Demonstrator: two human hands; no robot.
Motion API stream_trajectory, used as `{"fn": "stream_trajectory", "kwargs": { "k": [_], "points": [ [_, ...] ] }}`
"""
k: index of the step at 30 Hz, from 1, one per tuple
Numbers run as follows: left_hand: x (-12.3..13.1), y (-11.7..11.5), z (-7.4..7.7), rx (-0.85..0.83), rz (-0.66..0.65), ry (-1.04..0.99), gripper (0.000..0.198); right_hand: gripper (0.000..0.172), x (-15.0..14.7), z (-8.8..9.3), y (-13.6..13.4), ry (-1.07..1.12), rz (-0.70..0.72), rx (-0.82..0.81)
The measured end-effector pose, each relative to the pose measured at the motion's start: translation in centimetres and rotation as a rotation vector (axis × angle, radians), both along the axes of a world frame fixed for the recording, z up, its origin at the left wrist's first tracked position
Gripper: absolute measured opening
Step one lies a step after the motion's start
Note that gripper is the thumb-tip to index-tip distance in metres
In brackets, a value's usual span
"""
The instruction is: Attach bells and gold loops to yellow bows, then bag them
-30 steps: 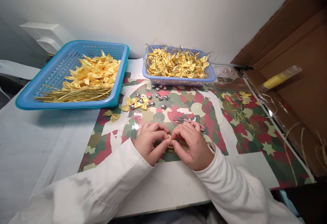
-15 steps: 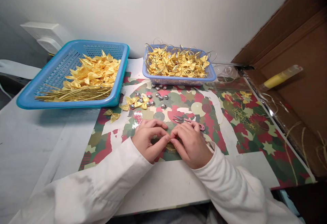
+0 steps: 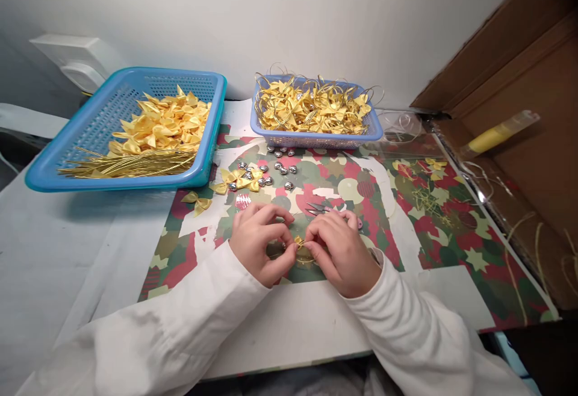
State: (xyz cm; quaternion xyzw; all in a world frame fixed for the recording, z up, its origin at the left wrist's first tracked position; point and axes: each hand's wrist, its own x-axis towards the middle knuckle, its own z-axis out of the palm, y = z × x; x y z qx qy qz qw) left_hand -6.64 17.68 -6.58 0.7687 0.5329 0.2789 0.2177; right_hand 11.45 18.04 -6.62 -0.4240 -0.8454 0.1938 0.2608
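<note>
My left hand [image 3: 261, 244] and my right hand [image 3: 344, 254] meet low over the patterned sheet, thumbs and forefingers pinched together. Between the fingertips shows a small gold knot or bow [image 3: 299, 241] of gold cord, and a thin loop of the gold cord [image 3: 305, 259] hangs below it. The two hands grip this cord from either side. Part of it is hidden by the fingers. Just behind my right hand lie small thread snips [image 3: 320, 207], their handle partly covered. Silver jingle bells [image 3: 289, 185] and yellow ribbon bows [image 3: 254, 180] lie beyond my left hand.
A blue basket [image 3: 212, 134] at left holds yellow bows and a bundle of gold cords [image 3: 130, 165]. Another blue basket [image 3: 316, 139] at the back holds bows with cord loops. Cord scraps [image 3: 428, 202] lie at right, beside a cardboard box [image 3: 510, 71] with a yellow tube [image 3: 501, 133].
My fingertips have drawn slightly apart, the right hand moving a little to the right. The gold knot or bow between them now shows.
</note>
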Motion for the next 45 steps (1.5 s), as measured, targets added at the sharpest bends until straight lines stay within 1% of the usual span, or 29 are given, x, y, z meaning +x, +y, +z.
{"fn": "stream_trajectory", "kwargs": {
  "k": [5, 7, 9, 14, 16, 19, 23, 27, 31, 35, 38, 41, 43, 45],
  "points": [
    [-0.2, 0.2, 0.7, 0.034, -0.035, 0.048, 0.009, 0.013, 0.0, 0.0, 0.0, -0.015, 0.0, 0.003],
    [-0.3, 0.2, 0.8, 0.033, -0.063, 0.051, 0.014, 0.013, 0.0, 0.0, 0.0, -0.021, -0.005, 0.003],
    [-0.3, 0.3, 0.8, 0.036, -0.095, 0.048, 0.019, 0.012, 0.0, 0.0, 0.0, -0.026, -0.003, -0.003],
    [-0.3, 0.4, 0.4, 0.066, -0.122, 0.076, 0.014, 0.012, 0.0, -0.1, -0.1, -0.017, 0.002, -0.01],
    [-0.3, 0.5, 0.3, 0.086, -0.139, 0.091, 0.016, 0.012, 0.0, -0.1, 0.0, -0.018, 0.002, -0.009],
    [-0.5, 0.6, 0.2, 0.18, -0.172, 0.136, 0.017, 0.013, 0.0, 0.0, 0.0, -0.017, -0.007, -0.018],
    [-0.7, 0.7, 0.1, 0.339, -0.184, 0.253, 0.011, 0.013, 0.1, 0.0, 0.1, -0.01, -0.05, -0.03],
    [-0.6, 0.6, 0.6, 0.399, -0.182, 0.307, 0.009, 0.013, 0.1, 0.1, 0.2, -0.017, -0.071, -0.034],
    [-0.7, 0.5, 1.2, 0.327, -0.146, 0.276, 0.007, 0.013, 0.1, 0.2, 0.2, -0.013, -0.061, -0.024],
    [-0.8, 0.7, 1.4, 0.223, -0.124, 0.146, 0.005, 0.013, 0.1, 0.2, 0.1, 0.003, -0.04, 0.002],
    [-0.8, 0.8, 1.2, 0.13, -0.152, 0.04, 0.01, 0.014, 0.0, 0.3, 0.1, 0.008, -0.026, 0.025],
    [-0.7, 0.8, 0.8, 0.05, -0.176, -0.009, 0.014, 0.014, -0.1, 0.2, 0.1, 0.033, -0.02, 0.04],
    [-0.8, 0.9, 0.6, 0.005, -0.177, -0.042, 0.017, 0.015, -0.2, 0.3, 0.1, 0.056, -0.018, 0.036],
    [-1.0, 1.0, 0.4, -0.04, -0.158, -0.088, 0.018, 0.013, -0.2, 0.3, 0.0, 0.091, -0.048, 0.02]
  ]
}}
